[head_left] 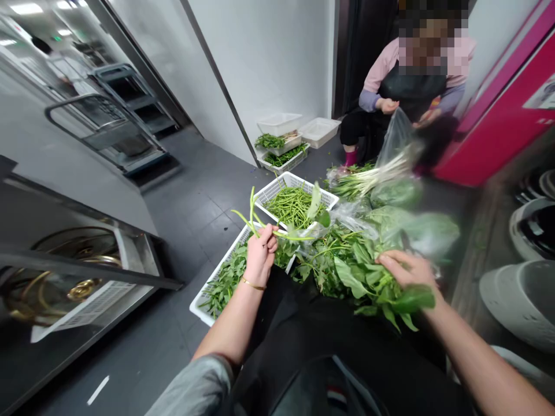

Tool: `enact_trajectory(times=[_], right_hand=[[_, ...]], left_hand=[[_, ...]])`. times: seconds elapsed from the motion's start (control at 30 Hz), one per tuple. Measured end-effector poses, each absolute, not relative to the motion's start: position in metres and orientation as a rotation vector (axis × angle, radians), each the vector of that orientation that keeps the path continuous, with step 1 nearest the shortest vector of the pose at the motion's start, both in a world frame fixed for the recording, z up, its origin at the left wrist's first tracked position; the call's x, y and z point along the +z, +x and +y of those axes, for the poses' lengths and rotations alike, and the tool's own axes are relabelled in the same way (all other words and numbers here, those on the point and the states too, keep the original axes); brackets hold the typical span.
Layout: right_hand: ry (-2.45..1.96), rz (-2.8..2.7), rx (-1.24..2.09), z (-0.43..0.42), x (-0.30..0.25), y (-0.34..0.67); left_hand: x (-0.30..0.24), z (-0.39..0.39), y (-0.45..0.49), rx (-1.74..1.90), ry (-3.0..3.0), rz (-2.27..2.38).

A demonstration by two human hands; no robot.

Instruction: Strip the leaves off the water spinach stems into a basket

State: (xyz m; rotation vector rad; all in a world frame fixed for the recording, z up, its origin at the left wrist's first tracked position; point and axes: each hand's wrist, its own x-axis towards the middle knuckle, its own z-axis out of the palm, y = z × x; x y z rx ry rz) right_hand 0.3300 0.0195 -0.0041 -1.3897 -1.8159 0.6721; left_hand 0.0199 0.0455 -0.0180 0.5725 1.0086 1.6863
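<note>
My left hand (262, 248) is closed around a few long, thin green stems (250, 215) that stick out on both sides of the fist. My right hand (410, 268) grips a bunch of leafy greens (368, 283), its leaves hanging below the fingers. Beyond my left hand lies a white basket (271, 188) of cut green stems (295, 206). A second white basket (202, 309), filled with green leaves (229, 277), sits under my left forearm. Between my hands a heap of leafy greens (325, 254) lies close to my lap. Motion blurs the area around my right hand.
Opposite sits a person (411, 86) holding a clear plastic bag (396, 136) above pale-stalked greens (368, 179). Bagged vegetables (433, 231) lie at right, near white tubs (520, 300). Stacked white trays (281, 156) stand by the wall. A metal shelf (143, 277) and a cart (117, 138) are left.
</note>
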Motion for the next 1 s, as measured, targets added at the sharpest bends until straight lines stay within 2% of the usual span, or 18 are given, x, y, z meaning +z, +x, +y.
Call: enact_trajectory(times=[0.27,0.43,0.5,0.6,0.73,0.87,1.0], right_hand=[[-1.077,-2.256,0.407,0.036,0.007,0.256],[-1.033,-2.604,0.574,0.048,-0.002,0.227],[-0.995,-2.463,0.761,0.051,-0.010,0.229],[-1.122,-1.970,1.012,0.058,-0.024,0.247],[-1.444,-1.531,1.051,0.066,-0.043,0.285],[-1.509,-1.987,1.007,0.052,-0.042,0.298],[-1.306,-2.319,0.736,0.036,-0.021,0.273]], left_hand=[[-0.013,0.024,0.055,1.643,0.690,1.114],[-0.018,0.018,0.062,1.570,0.669,1.118],[-0.024,0.019,0.062,1.538,0.606,1.076],[-0.034,0.024,0.060,1.540,0.491,0.991],[-0.037,0.031,0.050,1.657,0.480,1.060],[-0.034,0.037,0.047,1.587,0.591,1.162],[-0.036,0.039,0.056,1.395,0.717,1.185]])
